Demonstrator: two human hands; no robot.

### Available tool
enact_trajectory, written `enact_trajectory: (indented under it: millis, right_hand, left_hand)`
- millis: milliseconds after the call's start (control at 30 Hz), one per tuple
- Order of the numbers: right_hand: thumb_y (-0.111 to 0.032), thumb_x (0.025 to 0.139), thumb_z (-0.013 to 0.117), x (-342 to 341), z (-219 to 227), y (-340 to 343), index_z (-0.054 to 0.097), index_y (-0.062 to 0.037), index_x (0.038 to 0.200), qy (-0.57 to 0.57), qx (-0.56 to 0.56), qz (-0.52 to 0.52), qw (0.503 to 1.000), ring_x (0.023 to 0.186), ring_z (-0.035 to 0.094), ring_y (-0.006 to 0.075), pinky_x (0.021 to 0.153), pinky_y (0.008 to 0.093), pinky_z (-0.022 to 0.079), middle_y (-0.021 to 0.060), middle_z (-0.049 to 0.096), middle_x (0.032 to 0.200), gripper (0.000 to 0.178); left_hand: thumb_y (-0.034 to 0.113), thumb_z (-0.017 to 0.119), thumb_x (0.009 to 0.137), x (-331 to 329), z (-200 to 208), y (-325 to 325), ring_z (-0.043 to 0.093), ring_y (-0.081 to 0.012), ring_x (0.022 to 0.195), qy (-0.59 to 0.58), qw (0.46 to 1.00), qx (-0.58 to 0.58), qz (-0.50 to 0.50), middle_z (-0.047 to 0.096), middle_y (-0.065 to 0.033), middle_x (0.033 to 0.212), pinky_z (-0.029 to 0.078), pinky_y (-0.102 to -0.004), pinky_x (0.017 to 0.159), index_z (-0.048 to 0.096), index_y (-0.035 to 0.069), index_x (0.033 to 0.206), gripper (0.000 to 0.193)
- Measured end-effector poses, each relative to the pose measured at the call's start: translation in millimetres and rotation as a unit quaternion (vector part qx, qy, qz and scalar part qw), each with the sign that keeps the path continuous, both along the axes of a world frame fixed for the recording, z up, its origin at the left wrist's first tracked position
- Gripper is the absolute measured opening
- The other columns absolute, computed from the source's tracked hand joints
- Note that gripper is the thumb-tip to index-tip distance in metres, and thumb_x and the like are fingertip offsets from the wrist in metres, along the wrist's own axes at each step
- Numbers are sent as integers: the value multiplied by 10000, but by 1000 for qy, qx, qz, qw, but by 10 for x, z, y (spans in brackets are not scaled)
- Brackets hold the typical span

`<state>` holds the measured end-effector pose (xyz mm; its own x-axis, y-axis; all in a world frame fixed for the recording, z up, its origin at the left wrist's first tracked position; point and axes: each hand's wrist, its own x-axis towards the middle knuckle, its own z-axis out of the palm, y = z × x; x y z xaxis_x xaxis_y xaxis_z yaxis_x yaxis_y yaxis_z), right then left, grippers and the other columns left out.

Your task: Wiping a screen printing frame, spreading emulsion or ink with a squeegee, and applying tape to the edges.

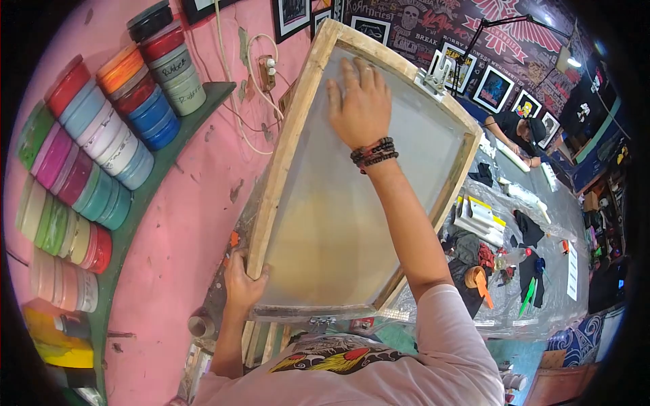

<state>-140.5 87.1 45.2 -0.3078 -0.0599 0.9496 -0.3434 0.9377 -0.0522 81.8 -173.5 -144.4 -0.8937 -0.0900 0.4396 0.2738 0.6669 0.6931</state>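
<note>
A large silk-screen frame (287, 152) stands tilted in front of me, with bare wood edges and pale mesh (325, 260) that has a yellowish tint in its lower half. My left hand (245, 283) grips the frame's lower left edge, the thumb lying over the wood. Flat against the upper part of the mesh lies my right hand (362, 107), fingers stretched out and spread, holding nothing. Beaded bracelets (374, 154) circle the right wrist. At the frame's upper right edge sits a metal clamp (431, 82).
Ink tubs (122, 149) crowd a green shelf (145, 210) on the pink wall at left. To the right, a plastic-covered table (552, 264) bears white squeegees (479, 220), dark rags (528, 228) and orange tape (479, 281). Another person (518, 132) leans over its far end.
</note>
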Motion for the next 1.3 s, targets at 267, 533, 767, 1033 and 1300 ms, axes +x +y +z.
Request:
enact_trajectory:
  millis: [267, 533, 767, 1033, 1300]
  right_hand:
    - [-160, 866, 631, 65, 130, -35, 599, -26, 1285, 33, -23, 22, 999, 1216, 530, 357, 983, 472, 441, 138, 591, 1310, 441]
    - [-150, 860, 660, 422, -239, -76, 616, -25, 1260, 3, 50, 60, 997, 1232, 534, 350, 973, 459, 457, 125, 587, 1317, 422]
    - [-135, 847, 641, 786, -648, -204, 644, -3, 1181, -59, 107, 125, 985, 1219, 535, 345, 985, 467, 462, 146, 593, 1265, 359]
    - [-89, 842, 669, 1170, -1614, 595, 655, -26, 1140, -110, 28, 193, 975, 1204, 567, 359, 994, 467, 466, 165, 632, 1200, 305]
    - [-359, 975, 598, 1982, -3824, 2012, 511, 34, 1373, -430, -383, -122, 808, 1022, 644, 399, 896, 451, 495, 262, 652, 1127, 566]
  left_hand:
    - [96, 794, 710, 4, 40, 28, 613, -411, 897, 11, 999, -31, -14, 590, -198, 964, 490, -469, 773, 530, -18, 1056, 450]
    - [72, 787, 724, 48, 120, 51, 598, -386, 970, -27, 1000, 6, -15, 599, -202, 1024, 472, -441, 879, 536, -31, 1094, 459]
    - [69, 776, 729, 9, 60, 20, 598, -388, 972, -48, 999, 11, -6, 604, -207, 1029, 473, -435, 886, 529, -44, 1097, 457]
    - [66, 746, 766, -140, -4, 35, 621, -364, 1000, -77, 997, 13, -13, 631, -227, 1070, 488, -433, 893, 535, -63, 1145, 452]
    - [62, 731, 775, -710, -156, 80, 672, -341, 986, -96, 995, -17, -22, 674, -229, 1066, 513, -397, 867, 555, -69, 1147, 432]
